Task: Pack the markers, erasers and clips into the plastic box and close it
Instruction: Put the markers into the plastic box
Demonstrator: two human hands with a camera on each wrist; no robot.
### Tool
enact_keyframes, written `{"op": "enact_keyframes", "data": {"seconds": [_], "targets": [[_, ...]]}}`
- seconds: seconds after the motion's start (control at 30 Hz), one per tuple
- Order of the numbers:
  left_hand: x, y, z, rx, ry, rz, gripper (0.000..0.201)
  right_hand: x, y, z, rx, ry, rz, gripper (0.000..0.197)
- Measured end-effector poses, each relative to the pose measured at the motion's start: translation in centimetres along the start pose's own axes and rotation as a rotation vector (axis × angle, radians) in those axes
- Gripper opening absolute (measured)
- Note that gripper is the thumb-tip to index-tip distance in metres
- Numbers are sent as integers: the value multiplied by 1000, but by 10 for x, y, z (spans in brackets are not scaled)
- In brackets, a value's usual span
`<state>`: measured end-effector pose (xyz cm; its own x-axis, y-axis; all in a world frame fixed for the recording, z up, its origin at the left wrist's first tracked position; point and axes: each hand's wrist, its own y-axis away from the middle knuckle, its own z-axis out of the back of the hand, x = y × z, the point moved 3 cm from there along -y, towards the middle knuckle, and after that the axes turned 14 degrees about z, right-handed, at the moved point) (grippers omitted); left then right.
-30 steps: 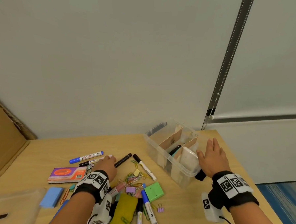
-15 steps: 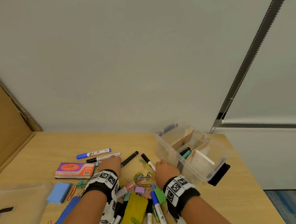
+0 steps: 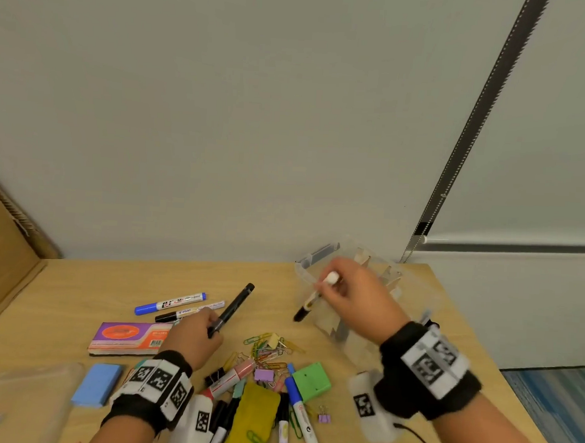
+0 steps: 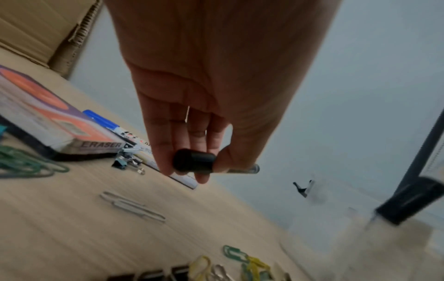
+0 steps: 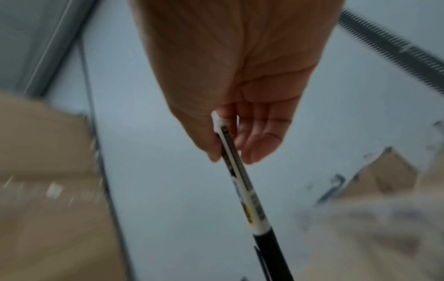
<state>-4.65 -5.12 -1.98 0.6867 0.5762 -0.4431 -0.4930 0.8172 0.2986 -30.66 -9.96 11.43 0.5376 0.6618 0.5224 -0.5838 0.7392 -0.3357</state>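
Note:
My left hand [image 3: 197,335] [image 4: 190,163] grips an all-black marker [image 3: 233,309] [image 4: 194,161] by one end, lifted off the table. My right hand [image 3: 351,292] [image 5: 230,150] pinches a white marker with a black cap [image 3: 314,297] [image 5: 250,197], cap pointing down, in front of the clear plastic box [image 3: 396,281]. The box is open, with cardboard dividers inside, and my right hand hides part of it. On the table lie a blue marker [image 3: 170,303], a black-and-white marker [image 3: 191,311], a boxed eraser [image 3: 127,338] [image 4: 48,114], a blue eraser [image 3: 97,384], a green eraser [image 3: 311,381] and a pile of coloured paper clips [image 3: 271,349].
More markers [image 3: 299,414] and a yellow-green felt eraser [image 3: 253,419] lie at the near edge, with binder clips [image 3: 324,417] among them. A clear lid [image 3: 14,396] sits at the near left. A cardboard box [image 3: 1,257] stands at the left, and the table edge [image 3: 465,325] runs along the right.
My right hand left the box side, came to the table centre, picked up the white marker and now carries it toward the box. My left hand has lifted the black marker.

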Motion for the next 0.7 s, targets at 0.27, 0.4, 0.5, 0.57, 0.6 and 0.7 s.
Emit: {"op": "enact_keyframes", "data": {"seconds": [0.27, 0.4, 0.5, 0.57, 0.6, 0.7], "targets": [[-7, 29, -3, -81, 151, -47, 37, -60, -13, 58, -271, 271, -87, 15], [-13, 38, -4, -100, 144, -79, 38, -90, -23, 31, 95, 290, -322, 22], [-15, 44, -4, -94, 127, -105, 37, -101, -36, 19, 285, 305, -419, 33], [-16, 48, -4, -83, 125, -116, 37, -109, -44, 13, 360, 262, -451, 35], [-17, 49, -5, -78, 127, -123, 37, -111, -47, 11, 388, 239, -470, 34], [-19, 53, -4, -70, 126, -138, 37, -116, -50, 9, 479, 336, -501, 30]]}}
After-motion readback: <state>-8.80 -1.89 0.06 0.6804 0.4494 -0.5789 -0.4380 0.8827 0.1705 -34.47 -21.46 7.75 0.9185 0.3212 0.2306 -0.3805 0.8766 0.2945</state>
